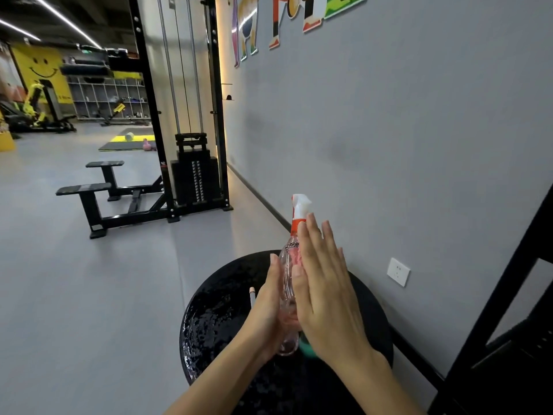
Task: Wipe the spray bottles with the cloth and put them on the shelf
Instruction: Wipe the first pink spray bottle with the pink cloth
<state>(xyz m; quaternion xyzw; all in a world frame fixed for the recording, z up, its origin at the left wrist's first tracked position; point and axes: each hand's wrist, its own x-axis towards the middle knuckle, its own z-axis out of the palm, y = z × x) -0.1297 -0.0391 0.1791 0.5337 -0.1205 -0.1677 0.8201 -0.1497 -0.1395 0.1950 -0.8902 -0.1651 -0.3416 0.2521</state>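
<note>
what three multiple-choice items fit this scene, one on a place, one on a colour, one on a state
1. Where is the spray bottle?
A) between both hands, above the round black table
B) on the floor by the bench
C) on a shelf

2. What colour is the collar under the white spray head?
A) blue
B) orange
C) black

3. How do the right hand's fingers lie?
A) curled in a fist
B) pinching the trigger
C) straight, flat against the bottle

Answers:
1. A, since the bottle shows between the left hand and the right hand, with the table below.
2. B, since an orange band sits just under the white head.
3. C, since the fingers reach straight up along the bottle's side.
</note>
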